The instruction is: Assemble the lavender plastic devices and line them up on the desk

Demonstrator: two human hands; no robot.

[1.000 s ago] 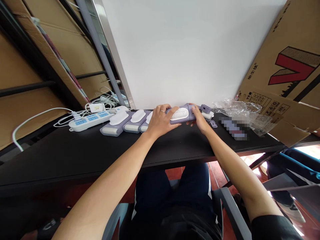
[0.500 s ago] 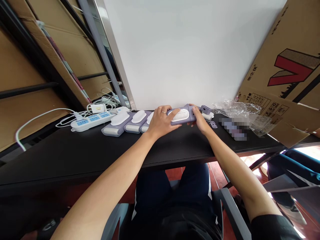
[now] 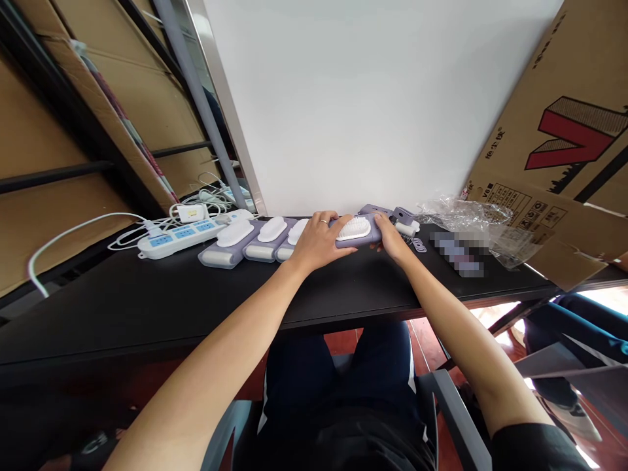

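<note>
Both hands hold one purple brush [image 3: 364, 239] with a white bristle pad [image 3: 354, 227] facing up, just above the black table. My left hand [image 3: 318, 242] grips its left end, thumb along the near side and fingers over the top, hiding that end. My right hand [image 3: 390, 237] is closed around its right end. Left of my left hand, several similar purple units lie in a row, among them a purple unit with a white oval pad [image 3: 230, 254] and a clear front end. Loose purple parts [image 3: 403, 214] and a small white roller [image 3: 406, 228] lie beyond my right hand.
A white power strip [image 3: 184, 235] with tangled cables sits at the left. Crumpled clear plastic [image 3: 471, 216], a blurred-out flat dark object [image 3: 457, 254] and a cardboard box [image 3: 554, 150] are at the right. A white panel [image 3: 358, 104] stands behind the table [image 3: 196, 307].
The seam near the brush's right end no longer shows, and that end looks shorter. My right hand has shifted slightly; a purple part behind the brush is now more visible.
</note>
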